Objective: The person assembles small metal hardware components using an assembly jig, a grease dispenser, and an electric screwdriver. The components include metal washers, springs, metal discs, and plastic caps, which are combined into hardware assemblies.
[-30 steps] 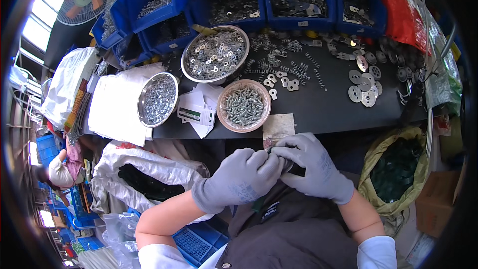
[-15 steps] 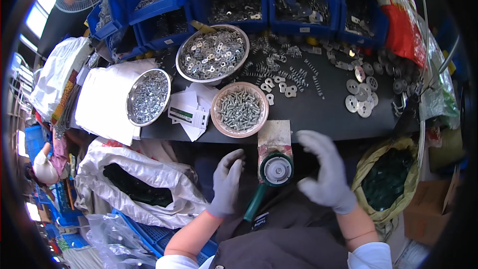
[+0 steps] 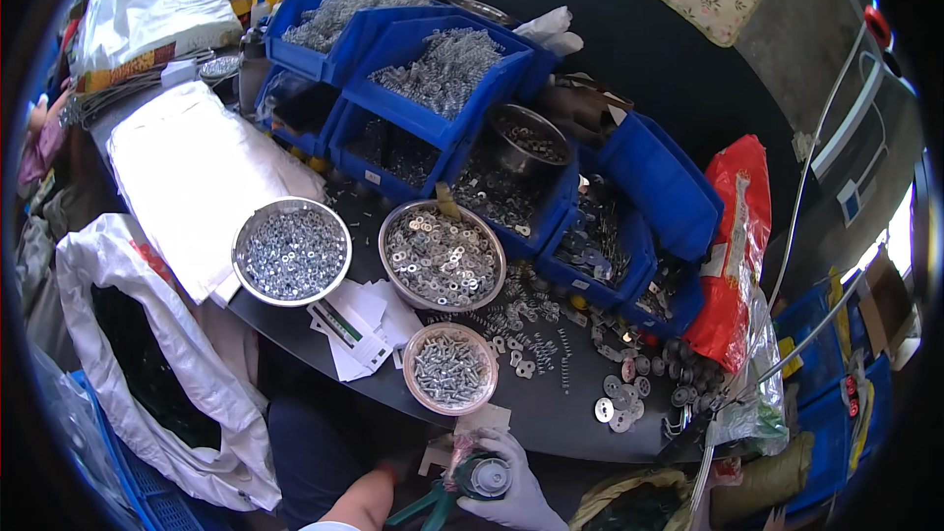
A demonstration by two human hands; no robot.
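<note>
At the lower edge, my right hand (image 3: 526, 492), in a pale grey glove, is closed around a round green part with a grey disc face (image 3: 490, 478). A green handle (image 3: 421, 506) sticks out from the part toward the lower left. Just beyond it, a light flat plate (image 3: 487, 418) juts from the table edge. My left forearm (image 3: 362, 503) reaches in beside the handle, but its hand is mostly hidden and its fingers cannot be made out. Nearest to the hands is a pinkish bowl of screws (image 3: 450, 370).
Steel bowls hold small nuts (image 3: 292, 252) and flat metal pieces (image 3: 442, 258). Springs (image 3: 544, 349) and grey discs (image 3: 619, 403) lie on the dark table. Blue bins (image 3: 442, 79) stand behind. A white sack (image 3: 162, 334) is at left, a red bag (image 3: 733, 256) at right.
My view has swung up and to the right. My right hand, apart from the green part before, is now around it. My left hand, earlier open beside it, has gone mostly out of sight.
</note>
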